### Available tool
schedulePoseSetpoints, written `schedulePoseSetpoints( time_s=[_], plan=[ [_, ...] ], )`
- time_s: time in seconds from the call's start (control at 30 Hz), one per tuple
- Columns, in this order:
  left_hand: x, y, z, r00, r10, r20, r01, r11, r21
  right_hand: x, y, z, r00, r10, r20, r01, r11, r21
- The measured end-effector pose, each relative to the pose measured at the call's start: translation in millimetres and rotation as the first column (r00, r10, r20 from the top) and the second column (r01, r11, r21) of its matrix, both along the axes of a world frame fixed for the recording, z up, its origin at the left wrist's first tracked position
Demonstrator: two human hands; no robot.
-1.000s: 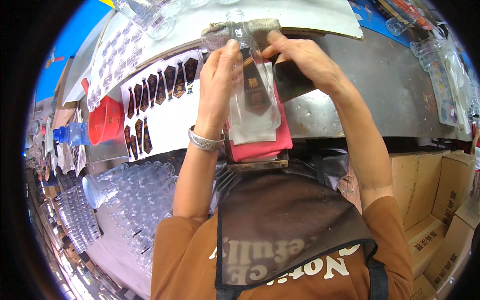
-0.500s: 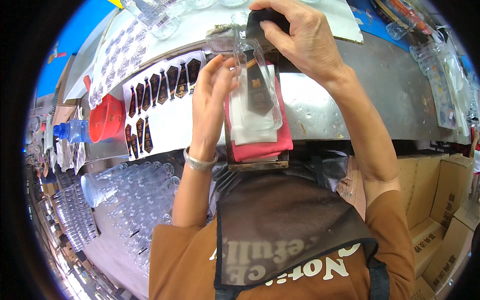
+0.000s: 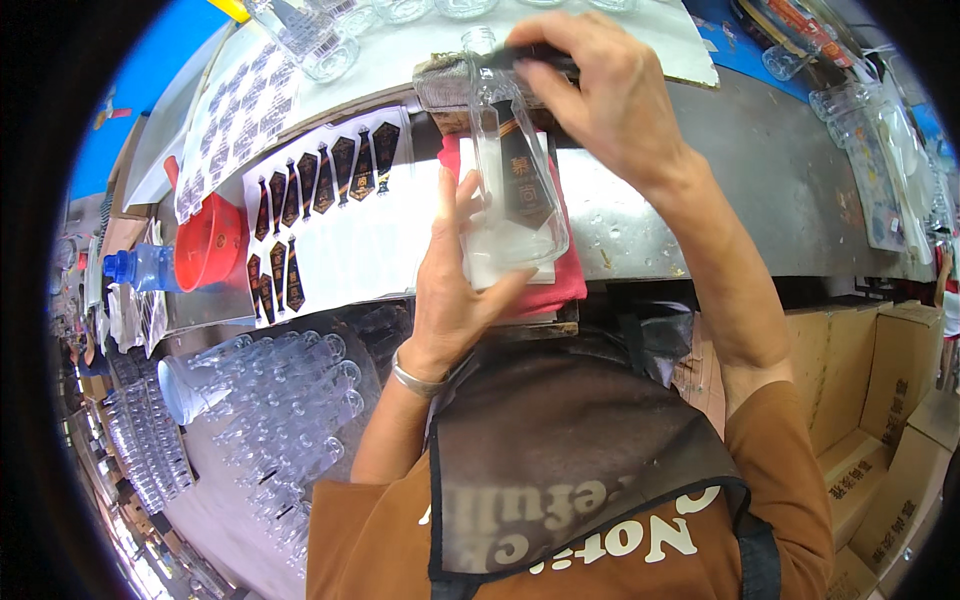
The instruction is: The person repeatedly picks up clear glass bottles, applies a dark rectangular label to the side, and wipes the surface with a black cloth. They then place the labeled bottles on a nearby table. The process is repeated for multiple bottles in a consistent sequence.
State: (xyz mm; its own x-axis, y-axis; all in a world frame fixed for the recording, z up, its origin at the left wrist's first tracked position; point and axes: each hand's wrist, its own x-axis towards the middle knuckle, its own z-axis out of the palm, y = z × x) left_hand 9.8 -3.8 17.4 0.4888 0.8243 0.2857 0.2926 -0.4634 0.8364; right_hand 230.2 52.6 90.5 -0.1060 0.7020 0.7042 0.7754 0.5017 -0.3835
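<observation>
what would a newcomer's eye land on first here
Probably the clear bottle with a dark label at upper centre, the left hand beside its lower end and the right hand near its neck, holding something dark. Next, the bright red bowl at left, beside a white sheet of dark labels, and the many clear bottles at lower left.

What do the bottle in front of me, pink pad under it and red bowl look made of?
The bottle is probably glossy clear glass: see-through with bright edge highlights, though plastic is possible. The pink pad looks like matte cloth, given its soft edges. The red bowl seems smooth plastic, from its bright colour.
</observation>
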Motion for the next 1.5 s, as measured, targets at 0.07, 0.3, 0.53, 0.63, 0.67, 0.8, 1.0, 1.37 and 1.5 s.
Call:
schedulePoseSetpoints(
  time_s=[0.07, 0.3, 0.53, 0.63, 0.67, 0.8, 1.0, 1.37, 1.5],
  plan=[
    [-5.0, 2.2, -4.5, 1.000, -0.024, 0.002, 0.024, 0.999, -0.040, -12.2, -34.9, -18.1, 0.970, 0.241, -0.009, -0.241, 0.969, -0.057],
    [-12.3, 8.3, -10.5, 0.997, -0.058, 0.053, 0.061, 0.996, -0.061, 7.9, -17.5, -6.8, 0.969, 0.075, -0.234, -0.156, 0.923, -0.351],
    [-17.0, 9.1, -13.4, 0.996, -0.078, 0.037, 0.082, 0.989, -0.121, -6.5, -102.2, -27.2, 0.827, 0.481, -0.291, -0.555, 0.783, -0.281],
    [-12.9, 6.0, -5.9, 0.998, -0.055, -0.003, 0.055, 0.992, -0.113, -1.7, -59.4, -12.4, 0.953, 0.287, -0.097, -0.302, 0.923, -0.238],
    [-12.0, 5.1, -6.0, 0.999, -0.050, -0.011, 0.048, 0.994, -0.098, 6.9, -27.5, -17.6, 0.977, 0.172, -0.127, -0.196, 0.957, -0.213],
    [-9.1, 6.7, 2.1, 0.997, -0.054, -0.052, 0.055, 0.998, 0.014, 22.8, 39.3, -7.8, 0.970, 0.026, -0.240, -0.025, 1.000, 0.006],
    [5.7, -0.3, 0.9, 0.993, 0.029, -0.116, -0.021, 0.998, 0.066, 31.3, -19.0, -29.4, 0.671, -0.110, -0.734, -0.319, 0.850, -0.420],
    [-1.2, -0.2, 2.4, 0.992, 0.060, 0.111, -0.062, 0.998, 0.016, -12.1, -105.7, -33.7, 0.882, -0.086, -0.463, -0.281, 0.693, -0.664],
    [-4.2, -1.9, -13.6, 0.995, 0.062, -0.077, -0.059, 0.997, 0.046, -25.2, -112.9, -29.4, 0.971, -0.078, -0.227, -0.093, 0.751, -0.654]
  ],
)
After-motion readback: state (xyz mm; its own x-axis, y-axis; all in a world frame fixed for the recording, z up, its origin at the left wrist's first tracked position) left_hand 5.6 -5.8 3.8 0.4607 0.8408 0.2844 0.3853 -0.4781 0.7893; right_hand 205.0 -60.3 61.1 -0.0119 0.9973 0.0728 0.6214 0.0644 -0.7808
